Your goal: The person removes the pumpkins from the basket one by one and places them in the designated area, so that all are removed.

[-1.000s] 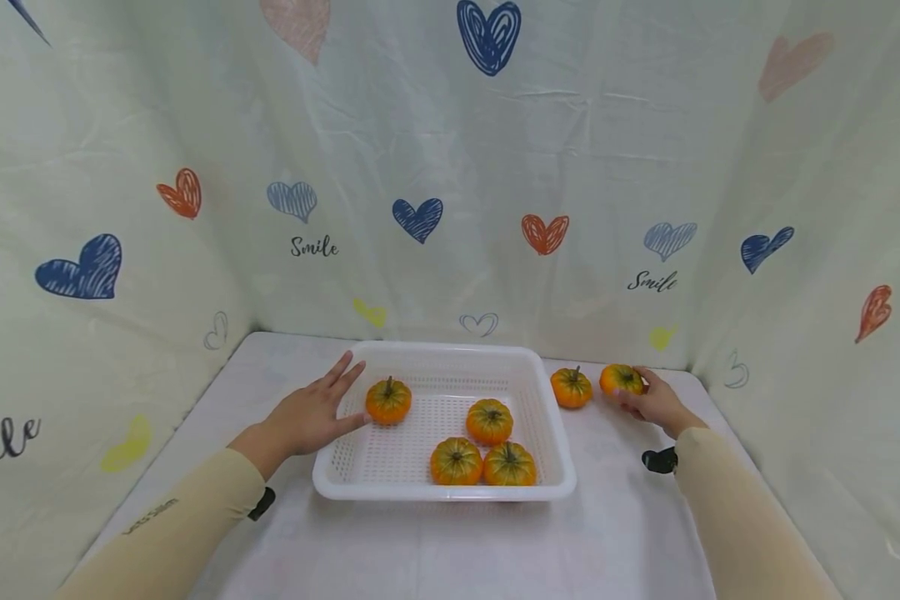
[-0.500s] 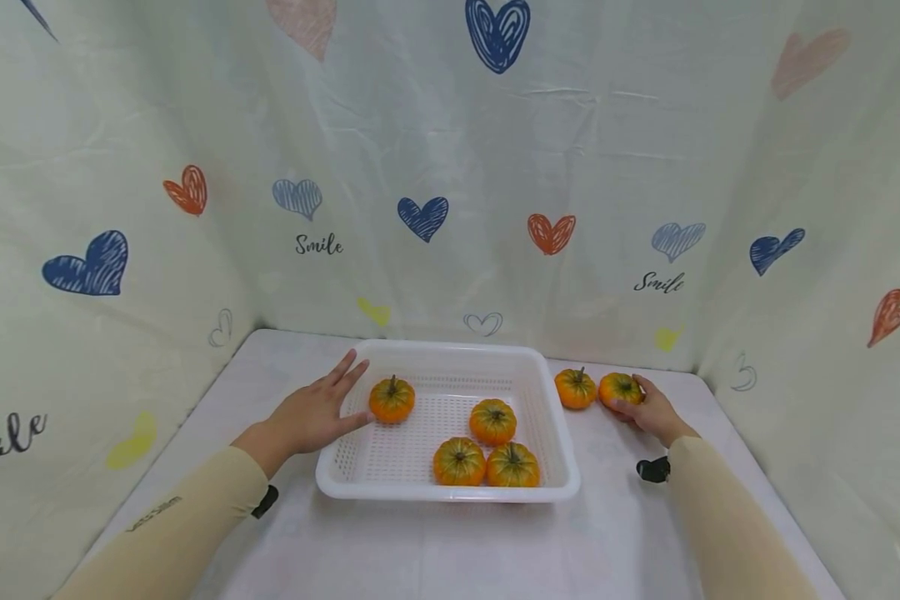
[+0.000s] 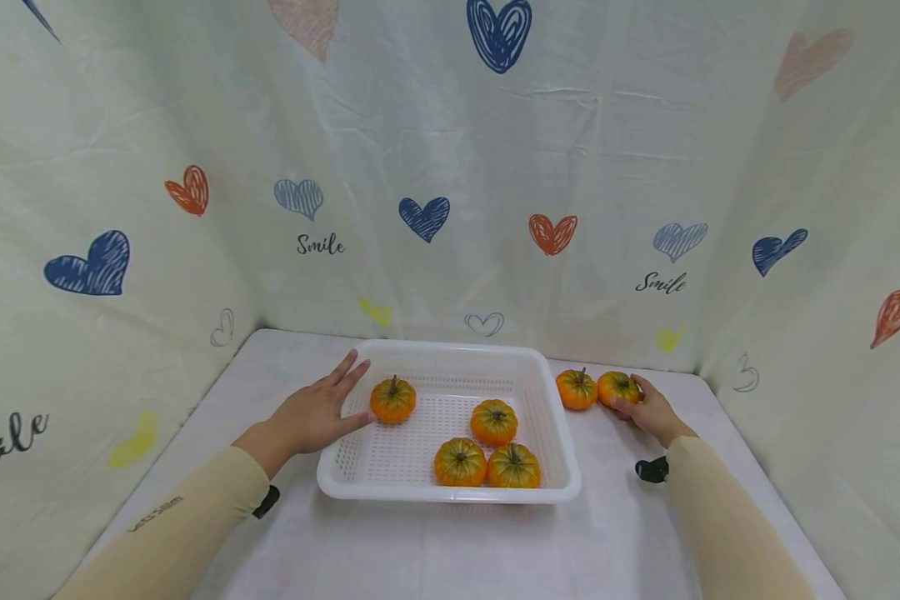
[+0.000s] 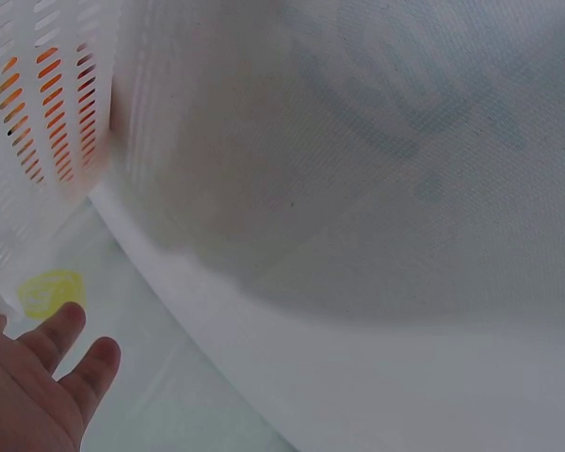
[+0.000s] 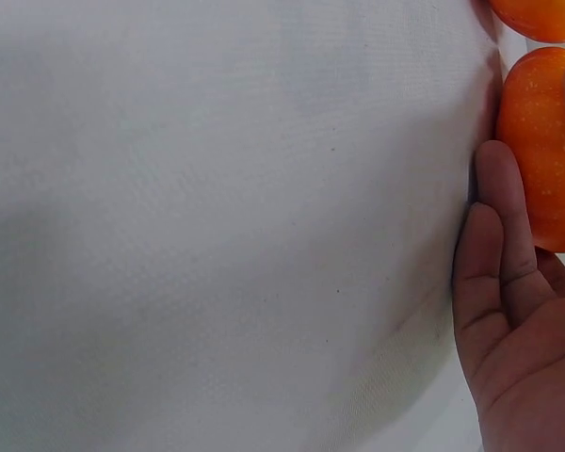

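Observation:
My right hand (image 3: 651, 414) grips a small orange pumpkin (image 3: 618, 387) at the back right of the table, thumb on its near side. In the right wrist view its fingers (image 5: 508, 221) lie low along the side of this pumpkin (image 5: 546, 155). Just left of it sits another pumpkin (image 3: 577, 389), stem up. A white plastic basket (image 3: 450, 493) holds one pumpkin (image 3: 393, 400) at its left and three more, including one (image 3: 494, 422), toward its right. My left hand (image 3: 305, 419), fingers spread, rests at the basket's left rim.
The basket's slotted wall (image 4: 52, 122) shows in the left wrist view, orange behind it. A white cloth covers the table (image 3: 420, 550). A curtain (image 3: 480, 283) printed with hearts stands along the back and both sides.
My right hand has brought its pumpkin slightly left, right up to the other one beside the basket. The head view has shifted a little; my left hand keeps its place at the rim.

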`<state>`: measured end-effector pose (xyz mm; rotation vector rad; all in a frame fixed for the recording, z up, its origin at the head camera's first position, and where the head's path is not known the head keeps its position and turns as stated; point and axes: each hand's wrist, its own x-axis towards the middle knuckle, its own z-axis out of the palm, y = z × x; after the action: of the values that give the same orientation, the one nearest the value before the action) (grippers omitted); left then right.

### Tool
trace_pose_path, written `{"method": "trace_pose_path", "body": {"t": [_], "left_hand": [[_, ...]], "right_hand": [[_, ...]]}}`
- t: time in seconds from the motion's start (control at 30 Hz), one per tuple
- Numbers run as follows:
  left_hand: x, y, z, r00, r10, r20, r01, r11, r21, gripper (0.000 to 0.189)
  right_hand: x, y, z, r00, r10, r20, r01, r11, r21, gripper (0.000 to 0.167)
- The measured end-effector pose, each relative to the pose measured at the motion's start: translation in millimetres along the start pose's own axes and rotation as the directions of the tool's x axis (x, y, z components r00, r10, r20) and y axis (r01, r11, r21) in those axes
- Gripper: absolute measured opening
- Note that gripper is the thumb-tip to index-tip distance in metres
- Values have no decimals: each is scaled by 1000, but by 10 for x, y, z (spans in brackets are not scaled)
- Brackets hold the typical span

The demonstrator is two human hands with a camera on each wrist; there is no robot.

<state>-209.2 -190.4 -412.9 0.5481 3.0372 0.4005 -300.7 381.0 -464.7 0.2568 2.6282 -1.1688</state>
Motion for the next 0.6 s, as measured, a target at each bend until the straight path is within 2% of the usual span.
{"method": "trace_pose_path", "body": {"t": [0.6], "left_hand": [[4,8,-9,1000,-18,15,18,1000,6,84]], "right_hand": [[-10,-5,-27,1000,24,16,-25,999,23,107]]}}
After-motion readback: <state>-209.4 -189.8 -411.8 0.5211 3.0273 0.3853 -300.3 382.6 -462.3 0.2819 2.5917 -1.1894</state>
